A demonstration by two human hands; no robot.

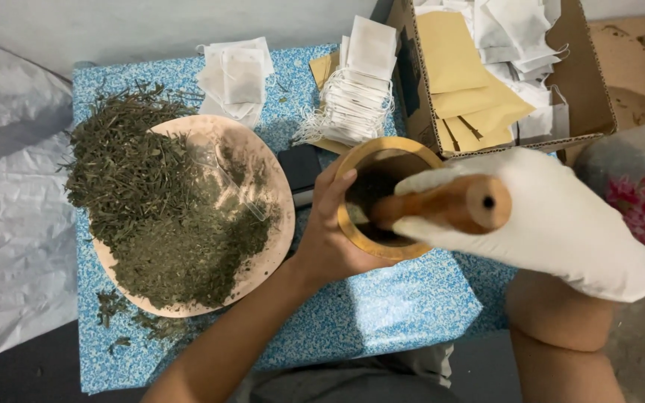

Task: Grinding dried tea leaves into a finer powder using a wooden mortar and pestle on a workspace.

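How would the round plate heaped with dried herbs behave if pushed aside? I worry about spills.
The plate looks shallow and nearly rimless, so the loose dried herbs would probably slide off. The heap already overhangs its left edge, so a nudge would likely scatter more. It seems light and may skid easily.

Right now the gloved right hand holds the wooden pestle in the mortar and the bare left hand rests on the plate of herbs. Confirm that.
Not quite. The head view shows the left hand gripping the mortar, not the plate. The gloved right hand does hold the pestle in the mortar.
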